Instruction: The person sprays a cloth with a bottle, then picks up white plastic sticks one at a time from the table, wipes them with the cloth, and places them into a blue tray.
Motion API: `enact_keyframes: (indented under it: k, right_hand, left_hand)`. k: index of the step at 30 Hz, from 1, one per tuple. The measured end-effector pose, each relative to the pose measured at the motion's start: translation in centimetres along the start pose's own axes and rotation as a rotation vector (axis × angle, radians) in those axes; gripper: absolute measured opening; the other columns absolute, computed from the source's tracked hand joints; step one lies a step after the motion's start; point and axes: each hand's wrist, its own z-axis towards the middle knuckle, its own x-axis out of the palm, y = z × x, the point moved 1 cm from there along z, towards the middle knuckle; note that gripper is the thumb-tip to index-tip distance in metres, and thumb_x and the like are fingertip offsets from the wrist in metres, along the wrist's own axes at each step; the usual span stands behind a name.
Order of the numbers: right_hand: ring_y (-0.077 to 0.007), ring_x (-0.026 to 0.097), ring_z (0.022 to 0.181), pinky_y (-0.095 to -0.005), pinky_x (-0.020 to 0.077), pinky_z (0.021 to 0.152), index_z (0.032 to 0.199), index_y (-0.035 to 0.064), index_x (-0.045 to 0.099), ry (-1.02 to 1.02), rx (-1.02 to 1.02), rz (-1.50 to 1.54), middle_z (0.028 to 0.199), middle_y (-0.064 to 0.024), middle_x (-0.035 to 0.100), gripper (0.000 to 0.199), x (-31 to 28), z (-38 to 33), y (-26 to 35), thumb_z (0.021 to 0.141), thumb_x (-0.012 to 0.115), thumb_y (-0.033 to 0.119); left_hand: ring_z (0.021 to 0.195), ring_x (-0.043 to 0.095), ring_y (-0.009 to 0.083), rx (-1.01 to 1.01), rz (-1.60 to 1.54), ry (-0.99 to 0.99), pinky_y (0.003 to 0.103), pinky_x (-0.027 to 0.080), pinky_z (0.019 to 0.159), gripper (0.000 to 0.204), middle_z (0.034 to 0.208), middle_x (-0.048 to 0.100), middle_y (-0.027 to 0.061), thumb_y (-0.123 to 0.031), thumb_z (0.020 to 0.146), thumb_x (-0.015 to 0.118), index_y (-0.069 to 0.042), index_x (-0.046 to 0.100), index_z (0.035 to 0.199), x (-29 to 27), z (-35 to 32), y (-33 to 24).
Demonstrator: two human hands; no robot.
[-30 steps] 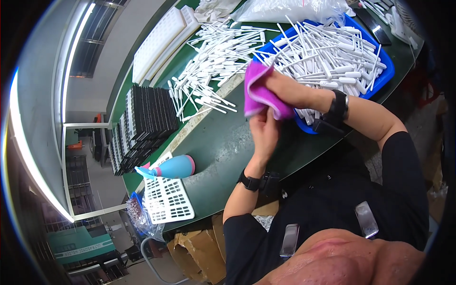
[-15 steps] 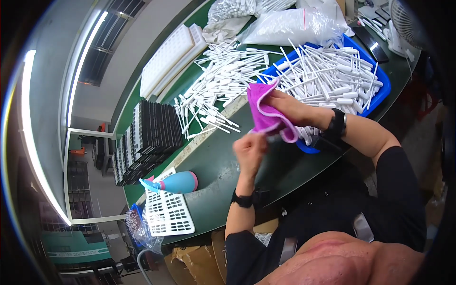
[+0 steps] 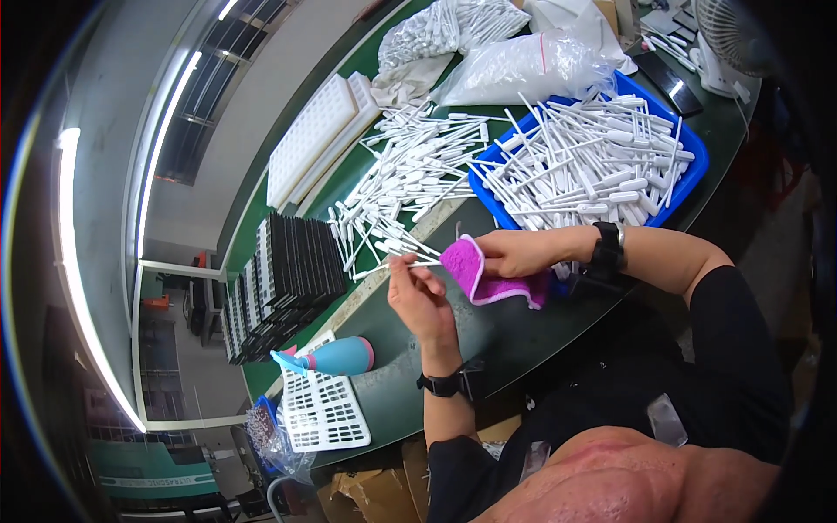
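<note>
My right hand (image 3: 527,250) grips a magenta cloth (image 3: 501,286) with a pale edge, in front of the blue tray. My left hand (image 3: 420,301) is to the left of the cloth, thumb and fingertips pinching a thin white plastic stick (image 3: 425,263). One end of this stick meets the cloth's left corner, where the cloth covers it. Many similar white sticks with thicker ends lie in a loose pile (image 3: 418,166) beyond my left hand. More of them fill the blue tray (image 3: 697,179) beyond my right hand.
Left of the loose pile stand stacked black trays (image 3: 301,261). A blue spray bottle (image 3: 340,356) lies on a white slotted plate (image 3: 324,410). White perforated blocks (image 3: 312,131), a clear plastic bag (image 3: 527,70), a dark phone (image 3: 670,84) and a fan (image 3: 728,39) are farther back.
My right hand and the cloth have come nearer to me, away from the tray. My left hand has moved left and turned, its fist loosening into a pinch on the stick.
</note>
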Motion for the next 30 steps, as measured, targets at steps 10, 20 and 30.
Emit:
enact_keyframes:
  k: [10,20,30]
  right_hand:
    - [-0.0172,0.058,0.081,-0.0291,0.044,0.074,0.1,-0.0008,0.056,0.062,-0.057,0.326,0.089,-0.0088,0.062,0.026,-2.4,-0.8,-0.3,0.09,0.048,0.022]
    - [-0.011,0.054,0.089,-0.0265,0.0444,0.078,0.103,-0.0025,0.059,0.58,0.188,0.722,0.102,-0.0029,0.06,0.024,-2.9,-3.2,3.2,0.088,0.053,0.015]
    - [-0.0109,0.058,0.083,-0.0252,0.0496,0.073,0.117,0.002,0.05,-0.27,0.008,0.744,0.095,-0.005,0.06,0.032,-4.9,-4.2,-2.3,0.09,0.05,0.019]
  left_hand:
    - [0.048,0.04,0.0034,0.303,0.122,0.118,0.016,0.029,0.041,0.025,0.054,0.043,-0.0035,-0.027,0.094,0.045,-0.006,0.05,0.082,3.2,2.4,-4.7]
    - [0.058,0.051,0.0123,-0.451,0.129,0.618,0.023,0.041,0.052,0.033,0.069,0.052,0.0029,-0.031,0.091,0.048,0.001,0.054,0.099,12.7,9.5,5.8]
    - [0.062,0.062,0.0227,0.194,0.982,0.471,0.029,0.047,0.056,0.028,0.08,0.065,0.0145,-0.023,0.085,0.054,0.002,0.062,0.093,6.1,8.6,3.3]
